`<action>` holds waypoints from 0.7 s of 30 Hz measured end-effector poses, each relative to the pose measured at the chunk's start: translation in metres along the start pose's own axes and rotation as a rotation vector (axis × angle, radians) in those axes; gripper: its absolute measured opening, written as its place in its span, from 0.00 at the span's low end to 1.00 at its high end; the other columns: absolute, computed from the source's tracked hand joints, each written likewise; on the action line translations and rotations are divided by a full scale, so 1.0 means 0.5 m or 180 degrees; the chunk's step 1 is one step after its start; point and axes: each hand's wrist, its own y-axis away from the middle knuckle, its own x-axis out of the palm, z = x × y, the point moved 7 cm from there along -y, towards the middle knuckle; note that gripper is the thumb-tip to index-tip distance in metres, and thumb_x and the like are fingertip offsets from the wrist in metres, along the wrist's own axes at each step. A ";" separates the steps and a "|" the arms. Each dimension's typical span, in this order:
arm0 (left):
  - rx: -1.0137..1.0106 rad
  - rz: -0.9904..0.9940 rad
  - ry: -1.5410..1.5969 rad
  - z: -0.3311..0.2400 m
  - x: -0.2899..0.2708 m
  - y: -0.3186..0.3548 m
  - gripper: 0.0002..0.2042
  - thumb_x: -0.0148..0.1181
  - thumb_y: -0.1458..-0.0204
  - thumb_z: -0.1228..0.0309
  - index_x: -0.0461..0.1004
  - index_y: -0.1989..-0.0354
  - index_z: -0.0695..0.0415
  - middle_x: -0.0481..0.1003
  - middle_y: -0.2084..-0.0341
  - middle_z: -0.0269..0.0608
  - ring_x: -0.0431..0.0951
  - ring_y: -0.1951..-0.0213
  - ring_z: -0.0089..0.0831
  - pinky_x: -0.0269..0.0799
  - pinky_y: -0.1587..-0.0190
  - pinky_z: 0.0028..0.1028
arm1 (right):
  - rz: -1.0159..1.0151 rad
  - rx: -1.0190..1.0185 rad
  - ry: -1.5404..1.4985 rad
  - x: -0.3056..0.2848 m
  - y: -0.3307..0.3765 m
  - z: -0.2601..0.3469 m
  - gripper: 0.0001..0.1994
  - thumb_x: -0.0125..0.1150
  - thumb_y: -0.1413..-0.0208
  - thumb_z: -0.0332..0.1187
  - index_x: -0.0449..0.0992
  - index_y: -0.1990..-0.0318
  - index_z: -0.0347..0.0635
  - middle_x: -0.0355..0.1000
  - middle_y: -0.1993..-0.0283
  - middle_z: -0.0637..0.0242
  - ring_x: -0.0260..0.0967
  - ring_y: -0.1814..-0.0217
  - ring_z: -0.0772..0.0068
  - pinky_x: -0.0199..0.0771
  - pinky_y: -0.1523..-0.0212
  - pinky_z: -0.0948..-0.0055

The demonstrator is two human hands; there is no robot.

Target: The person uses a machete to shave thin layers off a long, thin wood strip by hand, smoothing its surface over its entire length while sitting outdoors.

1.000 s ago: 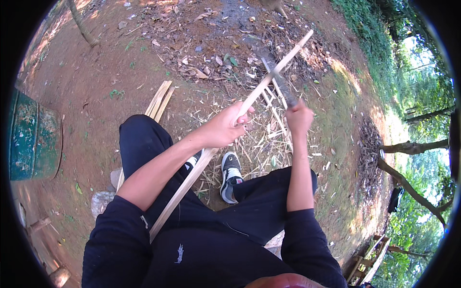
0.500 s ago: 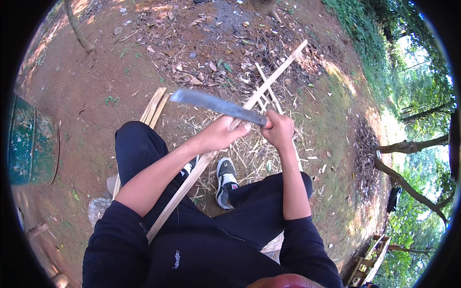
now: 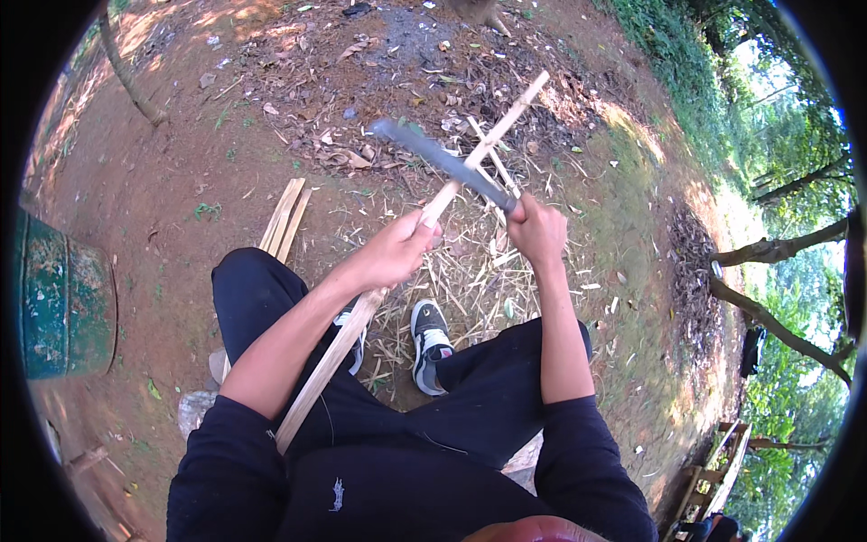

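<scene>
A long, pale wooden strip (image 3: 336, 359) slants from my lap away to the upper right. My left hand (image 3: 395, 250) is closed around it near its middle. In my right hand (image 3: 539, 233) is the handle of a machete (image 3: 452, 166), its grip hidden by the fingers. The blade, slightly blurred, points to the upper left and crosses over the strip beyond my left hand. Whether the edge touches the wood I cannot tell. Other thin strips (image 3: 496, 161) lie on the ground beneath the far end.
Two or so split wood pieces (image 3: 287, 217) lean past my left knee. Shavings (image 3: 470, 280) litter the soil around my shoes (image 3: 431, 348). A green metal drum (image 3: 68, 298) stands at the left; a thin trunk (image 3: 128, 72) rises far left. Leaves and branches fill the right.
The machete has moved forward along the strip, away from me, and my right hand has gone with it. My left hand has shifted slightly nearer and left, still gripping the wood.
</scene>
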 end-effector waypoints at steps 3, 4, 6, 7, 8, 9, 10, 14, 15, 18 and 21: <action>0.0145 0.0175 -0.0290 0.001 0.036 0.000 0.13 0.38 0.30 0.61 0.64 0.52 0.57 0.60 0.73 0.27 0.56 0.83 0.12 0.51 0.85 0.18 | -0.0200 -0.0474 -0.0039 0.004 0.016 -0.058 0.05 0.58 0.52 0.30 0.72 0.77 0.43 0.72 0.83 0.57 0.73 0.82 0.58 0.73 0.79 0.59; 0.0188 0.0242 -0.0323 0.000 0.050 0.004 0.13 0.38 0.30 0.61 0.64 0.52 0.57 0.60 0.73 0.27 0.57 0.82 0.12 0.52 0.84 0.18 | -0.0299 -0.0553 -0.0034 0.004 0.026 -0.092 0.04 0.59 0.52 0.30 0.72 0.76 0.44 0.73 0.82 0.58 0.74 0.82 0.60 0.73 0.79 0.60; 0.0308 0.0380 -0.0238 -0.018 0.055 0.020 0.13 0.38 0.30 0.61 0.64 0.51 0.57 0.60 0.73 0.27 0.57 0.82 0.12 0.53 0.83 0.18 | -0.0165 0.1307 -0.0001 -0.019 0.008 -0.183 0.04 0.59 0.52 0.29 0.72 0.77 0.43 0.73 0.82 0.57 0.74 0.80 0.57 0.74 0.77 0.57; 0.0483 0.0490 -0.0318 -0.018 0.064 0.002 0.13 0.38 0.30 0.62 0.64 0.51 0.57 0.61 0.73 0.27 0.58 0.82 0.12 0.53 0.83 0.18 | -0.0296 0.1410 0.0083 -0.023 0.011 -0.237 0.05 0.59 0.51 0.31 0.73 0.76 0.42 0.74 0.81 0.55 0.75 0.79 0.52 0.75 0.75 0.52; 0.0340 0.0367 -0.0335 -0.008 0.055 0.000 0.12 0.38 0.30 0.62 0.64 0.51 0.57 0.61 0.73 0.27 0.58 0.82 0.12 0.53 0.83 0.18 | -0.0245 0.1365 0.0117 -0.021 0.004 -0.212 0.06 0.58 0.50 0.32 0.73 0.75 0.42 0.74 0.81 0.54 0.75 0.79 0.50 0.75 0.74 0.51; 0.0196 0.0247 -0.0348 0.003 0.042 0.005 0.12 0.38 0.30 0.63 0.64 0.51 0.57 0.61 0.73 0.27 0.58 0.82 0.12 0.53 0.83 0.18 | -0.0194 0.1322 0.0153 -0.008 0.013 -0.175 0.06 0.58 0.50 0.33 0.73 0.75 0.43 0.74 0.81 0.53 0.75 0.79 0.49 0.75 0.73 0.50; 0.0068 0.0126 -0.0334 0.014 0.033 0.005 0.11 0.37 0.30 0.63 0.64 0.51 0.57 0.61 0.73 0.28 0.57 0.82 0.12 0.53 0.83 0.18 | -0.0141 0.1260 0.0211 -0.007 0.015 -0.135 0.07 0.58 0.49 0.34 0.73 0.74 0.43 0.74 0.81 0.52 0.75 0.78 0.47 0.75 0.72 0.48; 0.0094 0.0256 -0.0472 -0.005 0.029 0.014 0.09 0.39 0.31 0.66 0.64 0.51 0.56 0.61 0.73 0.27 0.58 0.82 0.12 0.53 0.82 0.17 | -0.0057 -0.0526 0.0365 -0.018 0.028 -0.048 0.05 0.57 0.50 0.33 0.73 0.75 0.46 0.74 0.80 0.54 0.75 0.80 0.54 0.74 0.79 0.55; 0.0143 0.0286 -0.0353 -0.006 0.045 0.018 0.09 0.39 0.31 0.66 0.64 0.52 0.56 0.61 0.73 0.27 0.58 0.81 0.12 0.53 0.81 0.17 | -0.0206 -0.0286 0.0504 -0.009 0.030 -0.123 0.04 0.57 0.51 0.32 0.73 0.75 0.46 0.74 0.81 0.55 0.75 0.79 0.56 0.73 0.79 0.56; 0.0370 0.0403 -0.0646 -0.022 0.065 0.018 0.10 0.39 0.31 0.65 0.65 0.52 0.56 0.62 0.72 0.27 0.58 0.80 0.13 0.54 0.80 0.17 | -0.0287 0.1441 0.0311 -0.009 0.040 -0.251 0.06 0.56 0.48 0.33 0.77 0.72 0.44 0.75 0.78 0.53 0.77 0.75 0.53 0.77 0.71 0.53; 0.0252 0.0251 -0.0571 0.003 0.061 0.003 0.10 0.39 0.31 0.65 0.64 0.53 0.56 0.62 0.73 0.27 0.58 0.80 0.13 0.54 0.81 0.18 | -0.0145 0.1748 0.0465 -0.002 0.039 -0.242 0.10 0.55 0.45 0.37 0.79 0.68 0.42 0.76 0.76 0.47 0.78 0.71 0.45 0.79 0.65 0.50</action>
